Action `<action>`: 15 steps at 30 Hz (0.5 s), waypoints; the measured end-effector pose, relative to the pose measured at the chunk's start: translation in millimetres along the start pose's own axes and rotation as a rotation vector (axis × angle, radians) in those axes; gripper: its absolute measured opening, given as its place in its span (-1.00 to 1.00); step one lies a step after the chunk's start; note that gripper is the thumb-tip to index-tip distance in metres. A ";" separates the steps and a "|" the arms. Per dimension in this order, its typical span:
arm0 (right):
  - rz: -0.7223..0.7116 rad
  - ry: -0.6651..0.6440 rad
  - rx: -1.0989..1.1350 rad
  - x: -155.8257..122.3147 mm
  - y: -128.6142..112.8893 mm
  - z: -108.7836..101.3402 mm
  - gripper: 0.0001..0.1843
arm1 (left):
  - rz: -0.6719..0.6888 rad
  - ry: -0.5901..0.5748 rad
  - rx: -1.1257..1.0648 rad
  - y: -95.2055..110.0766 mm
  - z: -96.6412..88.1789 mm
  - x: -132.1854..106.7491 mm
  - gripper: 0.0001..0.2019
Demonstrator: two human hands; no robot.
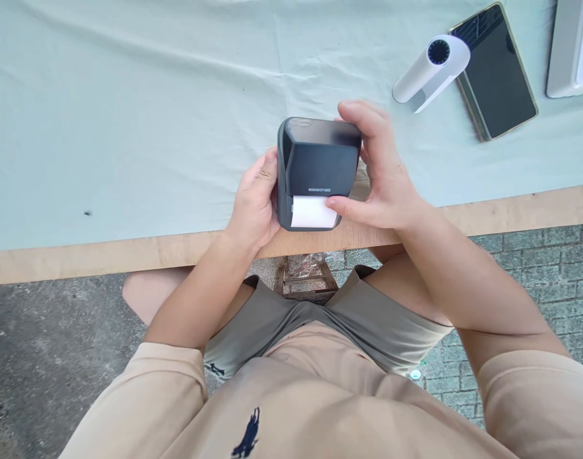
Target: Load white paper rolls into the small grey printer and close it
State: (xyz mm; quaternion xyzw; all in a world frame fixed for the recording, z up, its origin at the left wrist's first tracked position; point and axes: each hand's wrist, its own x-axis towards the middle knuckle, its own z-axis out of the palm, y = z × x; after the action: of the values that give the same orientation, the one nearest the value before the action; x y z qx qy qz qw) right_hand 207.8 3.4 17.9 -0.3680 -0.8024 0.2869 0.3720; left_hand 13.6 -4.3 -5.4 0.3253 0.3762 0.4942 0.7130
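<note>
A dark label printer (324,167) with "NIIMBOT" lettering is held up over the table's front edge. White label paper (313,211) shows at its lower end. My left hand (259,199) is closed around the printer's left side, thumb along the edge and its other fingers hidden behind. On the right side, my right hand (384,172) grips the printer between index finger and thumb. The index finger rests by the top right corner, while the thumb tip touches the right part of the label paper.
A pale cloth (152,115) covers the table, whose bare wooden edge (104,255) runs along the front. At the upper right lie a white curved device (423,73), a dark phone (499,80) and a pale box-like item (566,51) with a printed label. My legs are below the table.
</note>
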 end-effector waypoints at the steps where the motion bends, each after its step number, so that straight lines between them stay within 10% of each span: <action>1: -0.024 0.007 -0.012 1.8 -0.6 -1.8 -0.19 | -0.004 0.003 -0.004 -0.1 0.1 0.1 -0.67; 15: 0.086 0.371 0.246 40.6 -9.8 4.3 -0.64 | 0.001 -0.034 -0.124 -2.5 -3.5 -0.5 -0.70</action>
State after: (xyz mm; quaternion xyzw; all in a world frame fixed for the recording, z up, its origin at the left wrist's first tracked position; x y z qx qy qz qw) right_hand 182.3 29.7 38.3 -0.4002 -0.6630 0.3254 0.5426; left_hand 11.7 -5.2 -9.1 0.2891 0.3325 0.5112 0.7379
